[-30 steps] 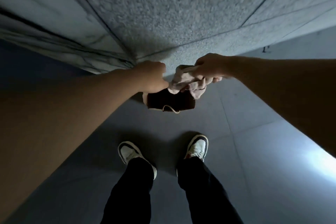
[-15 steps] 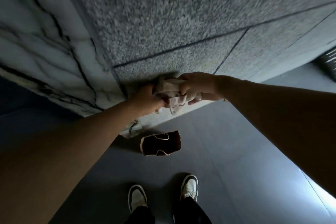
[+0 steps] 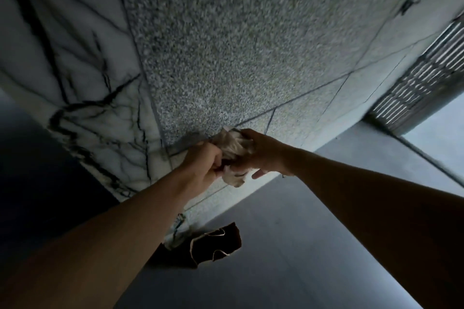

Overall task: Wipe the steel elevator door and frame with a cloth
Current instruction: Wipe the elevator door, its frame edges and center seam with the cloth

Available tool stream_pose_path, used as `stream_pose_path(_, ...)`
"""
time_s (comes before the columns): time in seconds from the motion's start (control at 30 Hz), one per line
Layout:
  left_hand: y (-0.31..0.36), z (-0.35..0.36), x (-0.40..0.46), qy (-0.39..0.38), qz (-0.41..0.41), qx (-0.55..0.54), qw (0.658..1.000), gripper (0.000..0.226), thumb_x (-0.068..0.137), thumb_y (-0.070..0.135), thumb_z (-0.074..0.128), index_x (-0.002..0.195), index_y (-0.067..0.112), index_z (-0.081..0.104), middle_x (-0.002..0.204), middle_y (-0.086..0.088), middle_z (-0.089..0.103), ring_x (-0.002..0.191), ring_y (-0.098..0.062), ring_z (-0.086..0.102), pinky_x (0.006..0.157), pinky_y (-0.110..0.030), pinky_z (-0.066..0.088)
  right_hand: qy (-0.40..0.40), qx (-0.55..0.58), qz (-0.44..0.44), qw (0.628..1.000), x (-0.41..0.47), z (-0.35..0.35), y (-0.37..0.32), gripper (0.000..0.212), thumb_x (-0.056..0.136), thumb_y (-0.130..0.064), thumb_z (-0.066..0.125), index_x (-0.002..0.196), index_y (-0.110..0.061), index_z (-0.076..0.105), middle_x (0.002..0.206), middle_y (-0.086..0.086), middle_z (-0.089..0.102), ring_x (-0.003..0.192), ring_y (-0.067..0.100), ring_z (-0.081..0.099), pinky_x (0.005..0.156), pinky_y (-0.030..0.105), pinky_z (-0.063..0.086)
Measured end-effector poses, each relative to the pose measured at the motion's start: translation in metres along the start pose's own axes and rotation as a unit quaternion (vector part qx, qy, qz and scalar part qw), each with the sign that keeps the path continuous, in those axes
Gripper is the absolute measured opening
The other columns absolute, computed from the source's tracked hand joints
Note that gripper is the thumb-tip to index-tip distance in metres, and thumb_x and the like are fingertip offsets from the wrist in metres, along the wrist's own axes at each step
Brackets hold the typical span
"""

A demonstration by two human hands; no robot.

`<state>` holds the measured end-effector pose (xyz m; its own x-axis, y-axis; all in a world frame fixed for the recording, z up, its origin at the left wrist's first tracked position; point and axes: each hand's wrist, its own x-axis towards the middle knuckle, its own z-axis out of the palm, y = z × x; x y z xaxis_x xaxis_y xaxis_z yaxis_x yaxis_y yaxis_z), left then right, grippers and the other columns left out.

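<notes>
A crumpled pale cloth (image 3: 233,150) is bunched between both hands, raised in front of a speckled granite wall (image 3: 226,57). My left hand (image 3: 203,165) grips its lower left part with closed fingers. My right hand (image 3: 263,153) holds its right side, one finger sticking out below. The lower end of the cloth hangs free under the hands. No steel elevator door or frame can be made out in this view.
A white marble panel with dark veins (image 3: 75,83) adjoins the granite on the left. A brown paper bag with cord handles (image 3: 213,243) lies on the grey floor (image 3: 288,246) at the wall's foot. A slatted metal grille (image 3: 421,75) stands at the right.
Both hands have lifted the cloth up away from the bag, and the view has tilted upward: my shoes have dropped out of sight and more wall shows.
</notes>
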<state>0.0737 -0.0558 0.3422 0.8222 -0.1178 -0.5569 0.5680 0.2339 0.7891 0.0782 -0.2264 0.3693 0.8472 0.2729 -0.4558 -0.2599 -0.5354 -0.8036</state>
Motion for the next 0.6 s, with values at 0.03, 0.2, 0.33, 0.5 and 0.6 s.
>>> stream_pose_path(0.03,0.004,0.004,-0.006,-0.008,0.009,-0.001,1.000,0.062,0.059,-0.014,0.029,0.110,-0.003,0.064,0.110,-0.026,0.065,0.101,-0.034,0.062,0.072,-0.038,0.056,0.009,0.011,-0.009,1.000,-0.007,-0.003,-0.003,0.083,0.066,-0.009,0.087,0.134,-0.032,0.045,0.122,-0.003,0.059,0.103,0.023,0.064,0.068,0.049,0.060)
stream_pose_path(0.2,0.017,0.024,-0.052,-0.031,0.048,0.005,0.998,0.076,0.061,-0.023,0.021,0.114,0.008,0.065,0.106,-0.019,0.070,0.094,-0.028,0.067,0.061,-0.033,0.057,0.086,0.020,-0.069,0.994,-0.047,-0.009,-0.022,0.059,0.066,-0.002,0.083,0.117,-0.019,0.058,0.106,0.004,0.066,0.088,0.018,0.070,0.063,0.039,0.061)
stream_pose_path(0.33,0.028,0.038,-0.096,-0.005,0.088,0.119,0.989,0.048,0.082,-0.018,0.030,0.096,0.015,0.061,0.097,-0.012,0.069,0.096,-0.028,0.068,0.076,-0.045,0.059,0.144,-0.077,-0.100,0.981,-0.091,-0.012,-0.040,0.056,0.062,-0.015,0.085,0.112,-0.024,0.060,0.099,-0.004,0.066,0.089,0.015,0.065,0.063,0.027,0.056)
stream_pose_path(0.5,0.071,0.028,-0.156,0.077,0.187,0.305,0.930,0.022,0.092,0.002,0.054,0.078,0.019,0.054,0.085,-0.015,0.060,0.086,-0.029,0.058,0.074,-0.036,0.043,0.174,-0.082,-0.137,0.972,-0.132,-0.019,-0.103,0.047,0.069,-0.013,0.082,0.109,-0.022,0.060,0.094,-0.003,0.064,0.077,0.010,0.063,0.055,0.029,0.056)
stream_pose_path(0.6,0.111,0.010,-0.193,0.133,0.215,0.336,0.907,0.034,0.082,0.009,0.059,0.115,0.010,0.055,0.105,-0.016,0.060,0.095,-0.032,0.059,0.075,-0.031,0.043,0.202,-0.090,-0.176,0.959,-0.146,-0.012,-0.151,0.050,0.066,-0.023,0.085,0.111,-0.022,0.061,0.096,-0.001,0.066,0.086,0.019,0.065,0.060,0.034,0.059)
